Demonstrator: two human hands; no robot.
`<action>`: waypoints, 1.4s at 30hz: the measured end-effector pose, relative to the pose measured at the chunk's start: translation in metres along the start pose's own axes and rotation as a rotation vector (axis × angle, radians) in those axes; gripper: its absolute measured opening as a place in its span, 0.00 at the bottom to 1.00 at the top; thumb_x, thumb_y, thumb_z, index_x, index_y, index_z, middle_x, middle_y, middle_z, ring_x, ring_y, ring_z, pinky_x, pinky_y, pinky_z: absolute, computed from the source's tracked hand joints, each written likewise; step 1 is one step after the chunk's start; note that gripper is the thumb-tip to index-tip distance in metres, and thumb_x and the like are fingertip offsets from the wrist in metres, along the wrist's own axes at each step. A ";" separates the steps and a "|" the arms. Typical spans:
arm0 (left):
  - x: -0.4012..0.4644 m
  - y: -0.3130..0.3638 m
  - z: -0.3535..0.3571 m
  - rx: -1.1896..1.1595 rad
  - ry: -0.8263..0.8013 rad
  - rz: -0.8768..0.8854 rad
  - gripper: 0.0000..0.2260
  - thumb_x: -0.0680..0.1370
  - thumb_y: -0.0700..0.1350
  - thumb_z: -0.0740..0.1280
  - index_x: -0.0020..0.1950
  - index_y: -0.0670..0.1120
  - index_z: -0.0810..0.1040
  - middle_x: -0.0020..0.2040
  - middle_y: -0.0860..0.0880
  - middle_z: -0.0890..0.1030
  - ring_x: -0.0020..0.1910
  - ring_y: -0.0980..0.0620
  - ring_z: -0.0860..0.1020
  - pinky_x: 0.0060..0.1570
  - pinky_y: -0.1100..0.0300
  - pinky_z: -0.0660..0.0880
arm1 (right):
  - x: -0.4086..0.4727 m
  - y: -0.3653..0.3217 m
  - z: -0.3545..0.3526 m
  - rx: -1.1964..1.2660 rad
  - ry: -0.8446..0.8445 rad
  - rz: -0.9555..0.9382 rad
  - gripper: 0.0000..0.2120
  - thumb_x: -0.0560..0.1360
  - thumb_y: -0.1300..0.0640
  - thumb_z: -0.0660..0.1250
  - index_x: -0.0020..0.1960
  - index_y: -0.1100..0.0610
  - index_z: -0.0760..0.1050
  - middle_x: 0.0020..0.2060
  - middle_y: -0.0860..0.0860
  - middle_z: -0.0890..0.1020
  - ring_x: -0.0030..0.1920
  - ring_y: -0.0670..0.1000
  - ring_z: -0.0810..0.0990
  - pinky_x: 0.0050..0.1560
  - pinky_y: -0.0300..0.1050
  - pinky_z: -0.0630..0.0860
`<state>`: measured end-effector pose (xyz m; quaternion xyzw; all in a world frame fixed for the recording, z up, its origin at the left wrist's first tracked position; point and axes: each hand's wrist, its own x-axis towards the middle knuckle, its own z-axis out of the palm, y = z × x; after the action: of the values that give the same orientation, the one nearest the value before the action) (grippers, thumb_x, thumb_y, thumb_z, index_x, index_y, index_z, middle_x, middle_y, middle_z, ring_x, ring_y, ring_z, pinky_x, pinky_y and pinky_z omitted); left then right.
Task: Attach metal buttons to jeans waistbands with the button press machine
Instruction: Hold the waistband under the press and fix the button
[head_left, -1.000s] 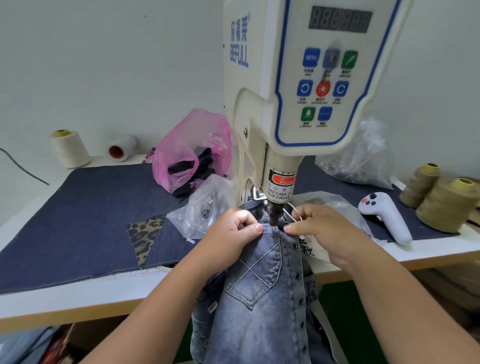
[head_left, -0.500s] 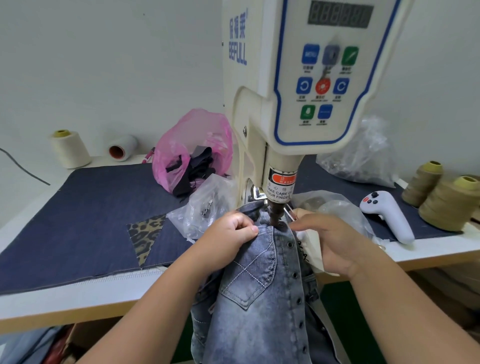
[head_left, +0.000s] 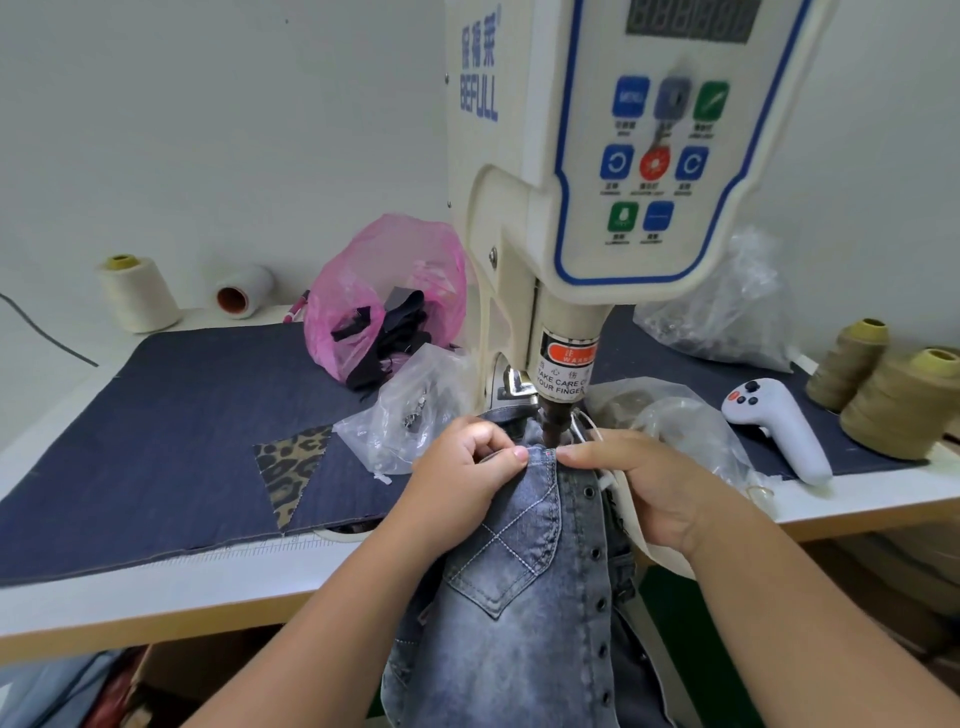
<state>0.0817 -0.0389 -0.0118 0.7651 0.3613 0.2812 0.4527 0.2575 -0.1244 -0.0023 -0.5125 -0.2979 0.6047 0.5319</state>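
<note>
Washed grey-blue jeans (head_left: 519, 597) hang over the table's front edge, their waistband lying under the plunger (head_left: 551, 430) of the cream button press machine (head_left: 597, 182). My left hand (head_left: 467, 470) pinches the waistband just left of the plunger, thumb on top. My right hand (head_left: 649, 480) pinches it just right of the plunger, with a cream tag under the palm. A row of dark metal eyelets (head_left: 597, 556) runs down the fly. No loose button shows; the spot beneath the plunger is hidden.
A clear bag of metal parts (head_left: 410, 421) and a pink bag (head_left: 384, 306) lie left of the machine. More clear bags (head_left: 727, 312), a white handheld controller (head_left: 779, 431) and olive thread cones (head_left: 893, 405) stand right. Cream spools (head_left: 137, 293) sit far left on the denim mat (head_left: 182, 441).
My right hand came back from the tag and clear bag and now pinches the waistband beside the plunger again. My left hand kept its grip, shifting only slightly.
</note>
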 end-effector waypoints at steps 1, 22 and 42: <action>-0.001 0.000 0.001 -0.005 0.022 0.016 0.10 0.77 0.47 0.71 0.36 0.52 0.77 0.49 0.53 0.77 0.46 0.56 0.75 0.52 0.58 0.69 | 0.001 0.001 0.001 0.013 0.014 -0.026 0.17 0.65 0.64 0.74 0.54 0.64 0.83 0.54 0.66 0.83 0.49 0.61 0.84 0.48 0.52 0.82; 0.002 -0.001 -0.004 0.048 -0.007 0.025 0.08 0.76 0.51 0.72 0.38 0.55 0.80 0.55 0.53 0.75 0.56 0.54 0.74 0.56 0.61 0.68 | 0.001 0.015 0.004 0.137 0.051 -0.149 0.15 0.66 0.63 0.69 0.52 0.63 0.84 0.53 0.67 0.83 0.49 0.62 0.85 0.44 0.51 0.82; -0.008 -0.005 -0.005 -0.033 0.000 0.107 0.07 0.77 0.49 0.71 0.39 0.52 0.79 0.37 0.58 0.78 0.37 0.61 0.75 0.42 0.61 0.69 | 0.000 0.025 0.003 0.040 0.125 -0.267 0.15 0.68 0.62 0.71 0.54 0.62 0.82 0.53 0.65 0.84 0.51 0.63 0.84 0.48 0.53 0.82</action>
<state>0.0714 -0.0413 -0.0147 0.7757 0.3150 0.3112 0.4497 0.2464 -0.1300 -0.0240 -0.4945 -0.3175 0.5013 0.6351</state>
